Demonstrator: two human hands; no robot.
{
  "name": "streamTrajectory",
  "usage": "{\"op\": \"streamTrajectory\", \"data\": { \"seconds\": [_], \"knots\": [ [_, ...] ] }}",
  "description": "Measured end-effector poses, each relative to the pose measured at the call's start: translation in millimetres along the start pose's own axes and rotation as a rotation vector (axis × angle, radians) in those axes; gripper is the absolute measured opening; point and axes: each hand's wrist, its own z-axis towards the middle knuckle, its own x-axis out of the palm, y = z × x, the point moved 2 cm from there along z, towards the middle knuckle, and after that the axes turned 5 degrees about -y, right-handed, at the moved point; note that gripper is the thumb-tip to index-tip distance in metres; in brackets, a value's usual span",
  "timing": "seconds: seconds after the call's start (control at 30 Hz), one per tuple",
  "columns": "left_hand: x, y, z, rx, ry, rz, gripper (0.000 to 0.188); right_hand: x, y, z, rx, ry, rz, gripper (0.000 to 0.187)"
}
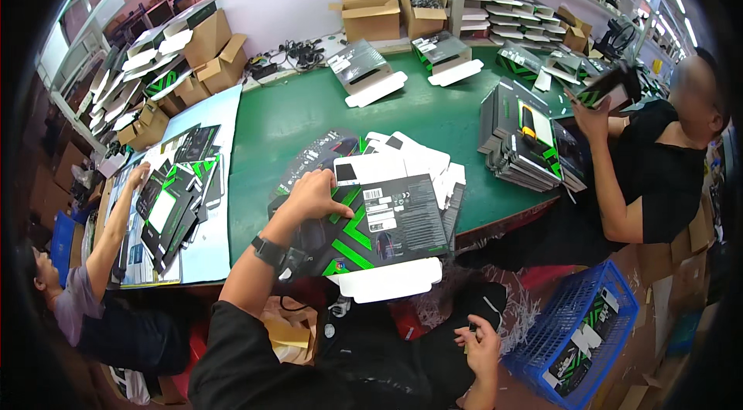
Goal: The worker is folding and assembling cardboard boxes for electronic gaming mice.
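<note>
l. hand grips the blk/green carton by its upper-left part, mid-frame, at the near edge of the table; a white flap sticks out below. r. hand, lower right, is half-curled, off the carton; can't tell if it holds anything. step's prob. carton folding; next move likely calls for r. hand on flap, l. hand steadying.

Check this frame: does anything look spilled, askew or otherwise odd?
Yes. Loose white strips lie scattered beside the blue basket, looking like spilled packing shreds. Black cables sit in an untidy tangle at the back edge of the green tabletop. The printed box in the left hand shows no clear damage.
</note>
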Motion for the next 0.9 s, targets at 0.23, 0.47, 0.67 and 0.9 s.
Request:
{"op": "streamTrajectory", "data": {
  "seconds": [0.23, 0.47, 0.67, 0.9],
  "knots": [
    [-62.4, -93.1, -22.3, 0.393, 0.087, 0.055, 0.061, -17.8, 21.4, -3.5, -0.189, -0.139, -0.368, 0.015],
    [-59.7, -184.9, -48.4, 0.68, 0.132, 0.03, 0.047, -52.6, 83.9, -7.0, -0.28, -0.267, -0.267, 0.027],
    [-49.7, -229.1, -50.2, 0.924, 0.297, -0.193, 0.035, -50.8, 161.1, -32.3, -0.65, -0.204, -0.31, 0.023],
    [-25.7, -272.3, -75.2, 1.019, 0.797, -0.931, 0.021, -23.9, 231.1, -30.1, -1.244, -0.132, -0.643, 0.021]
  ]
}}
